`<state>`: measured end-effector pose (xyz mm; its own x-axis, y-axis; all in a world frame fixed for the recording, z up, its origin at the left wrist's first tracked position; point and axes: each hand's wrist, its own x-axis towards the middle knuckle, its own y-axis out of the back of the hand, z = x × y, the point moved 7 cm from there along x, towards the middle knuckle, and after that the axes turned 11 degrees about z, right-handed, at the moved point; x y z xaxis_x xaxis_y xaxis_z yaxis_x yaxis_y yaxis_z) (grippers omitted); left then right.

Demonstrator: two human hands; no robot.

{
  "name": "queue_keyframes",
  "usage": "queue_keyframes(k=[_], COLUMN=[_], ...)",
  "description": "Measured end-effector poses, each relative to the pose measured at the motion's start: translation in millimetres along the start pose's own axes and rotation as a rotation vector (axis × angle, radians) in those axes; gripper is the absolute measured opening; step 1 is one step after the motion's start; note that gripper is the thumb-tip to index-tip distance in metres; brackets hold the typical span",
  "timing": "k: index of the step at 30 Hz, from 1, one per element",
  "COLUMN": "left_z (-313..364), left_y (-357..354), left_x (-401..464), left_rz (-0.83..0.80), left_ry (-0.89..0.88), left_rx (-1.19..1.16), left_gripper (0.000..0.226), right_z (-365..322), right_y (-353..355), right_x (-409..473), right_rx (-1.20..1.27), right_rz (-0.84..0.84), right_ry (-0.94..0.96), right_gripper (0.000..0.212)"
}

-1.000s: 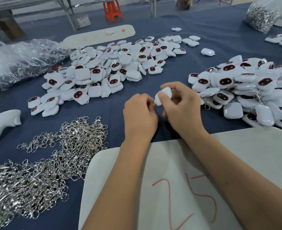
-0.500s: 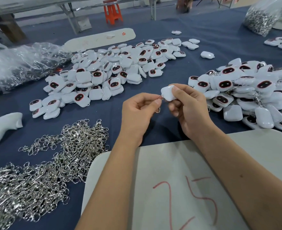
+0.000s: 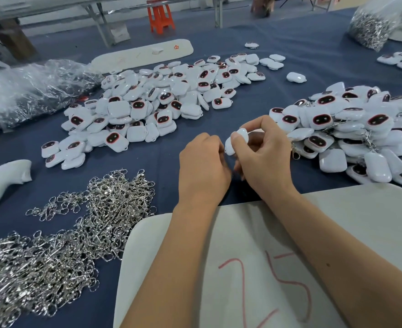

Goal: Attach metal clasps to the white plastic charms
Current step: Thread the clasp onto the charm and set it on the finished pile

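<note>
My right hand [image 3: 264, 159] pinches a white plastic charm [image 3: 236, 141] between thumb and fingers, above the blue cloth at the middle of the table. My left hand [image 3: 203, 166] is curled right against the charm's lower left end; what its fingertips hold is hidden, though a metal clasp hung from them half a second ago. A heap of loose metal clasps [image 3: 60, 235] lies at the front left. A pile of white charms with dark faces [image 3: 162, 105] spreads behind the hands. Another pile of charms with clasps [image 3: 351, 133] lies on the right.
A white board marked "25" in red [image 3: 254, 268] lies under my forearms. Crumpled clear plastic bags [image 3: 29, 91] sit at the left, a bag of clasps [image 3: 372, 27] at the far right, a long white board [image 3: 143, 56] at the back, a white moulded part [image 3: 1, 181] at the left edge.
My left hand has turned over and closed in against the charm, so the clasp that hung from its fingertips is hidden. My right hand has tilted the charm upright.
</note>
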<state>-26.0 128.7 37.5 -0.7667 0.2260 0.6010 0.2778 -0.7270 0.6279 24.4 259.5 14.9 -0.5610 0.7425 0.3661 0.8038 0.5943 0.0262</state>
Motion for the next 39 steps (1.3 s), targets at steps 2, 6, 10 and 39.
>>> queue_keyframes(k=[2,6,10,39], left_z=[-1.3,-17.4,-29.5,-82.0], left_y=[-1.2,-1.3,-6.7,21.0], left_x=[-0.8,-2.4,-1.4,6.2], left_rz=[0.010,0.066,0.050,0.280], left_ry=[0.028,0.299,0.425,0.709], left_rx=[-0.015,-0.424,-0.562,-0.610], left_gripper=[0.007,0.012,0.010,0.016], right_z=[1.1,12.4,16.7,-18.8], right_y=[-0.6,-0.7,-0.3,-34.5], right_x=[0.6,8.0,10.1,-8.9], right_rx=[0.039,0.242,0.310,-0.406], right_rz=[-0.006,-0.027,-0.009,-0.211], right_ry=[-0.010,-0.171,-0.223,0.390], right_gripper=[0.012,0.006,0.002,0.028])
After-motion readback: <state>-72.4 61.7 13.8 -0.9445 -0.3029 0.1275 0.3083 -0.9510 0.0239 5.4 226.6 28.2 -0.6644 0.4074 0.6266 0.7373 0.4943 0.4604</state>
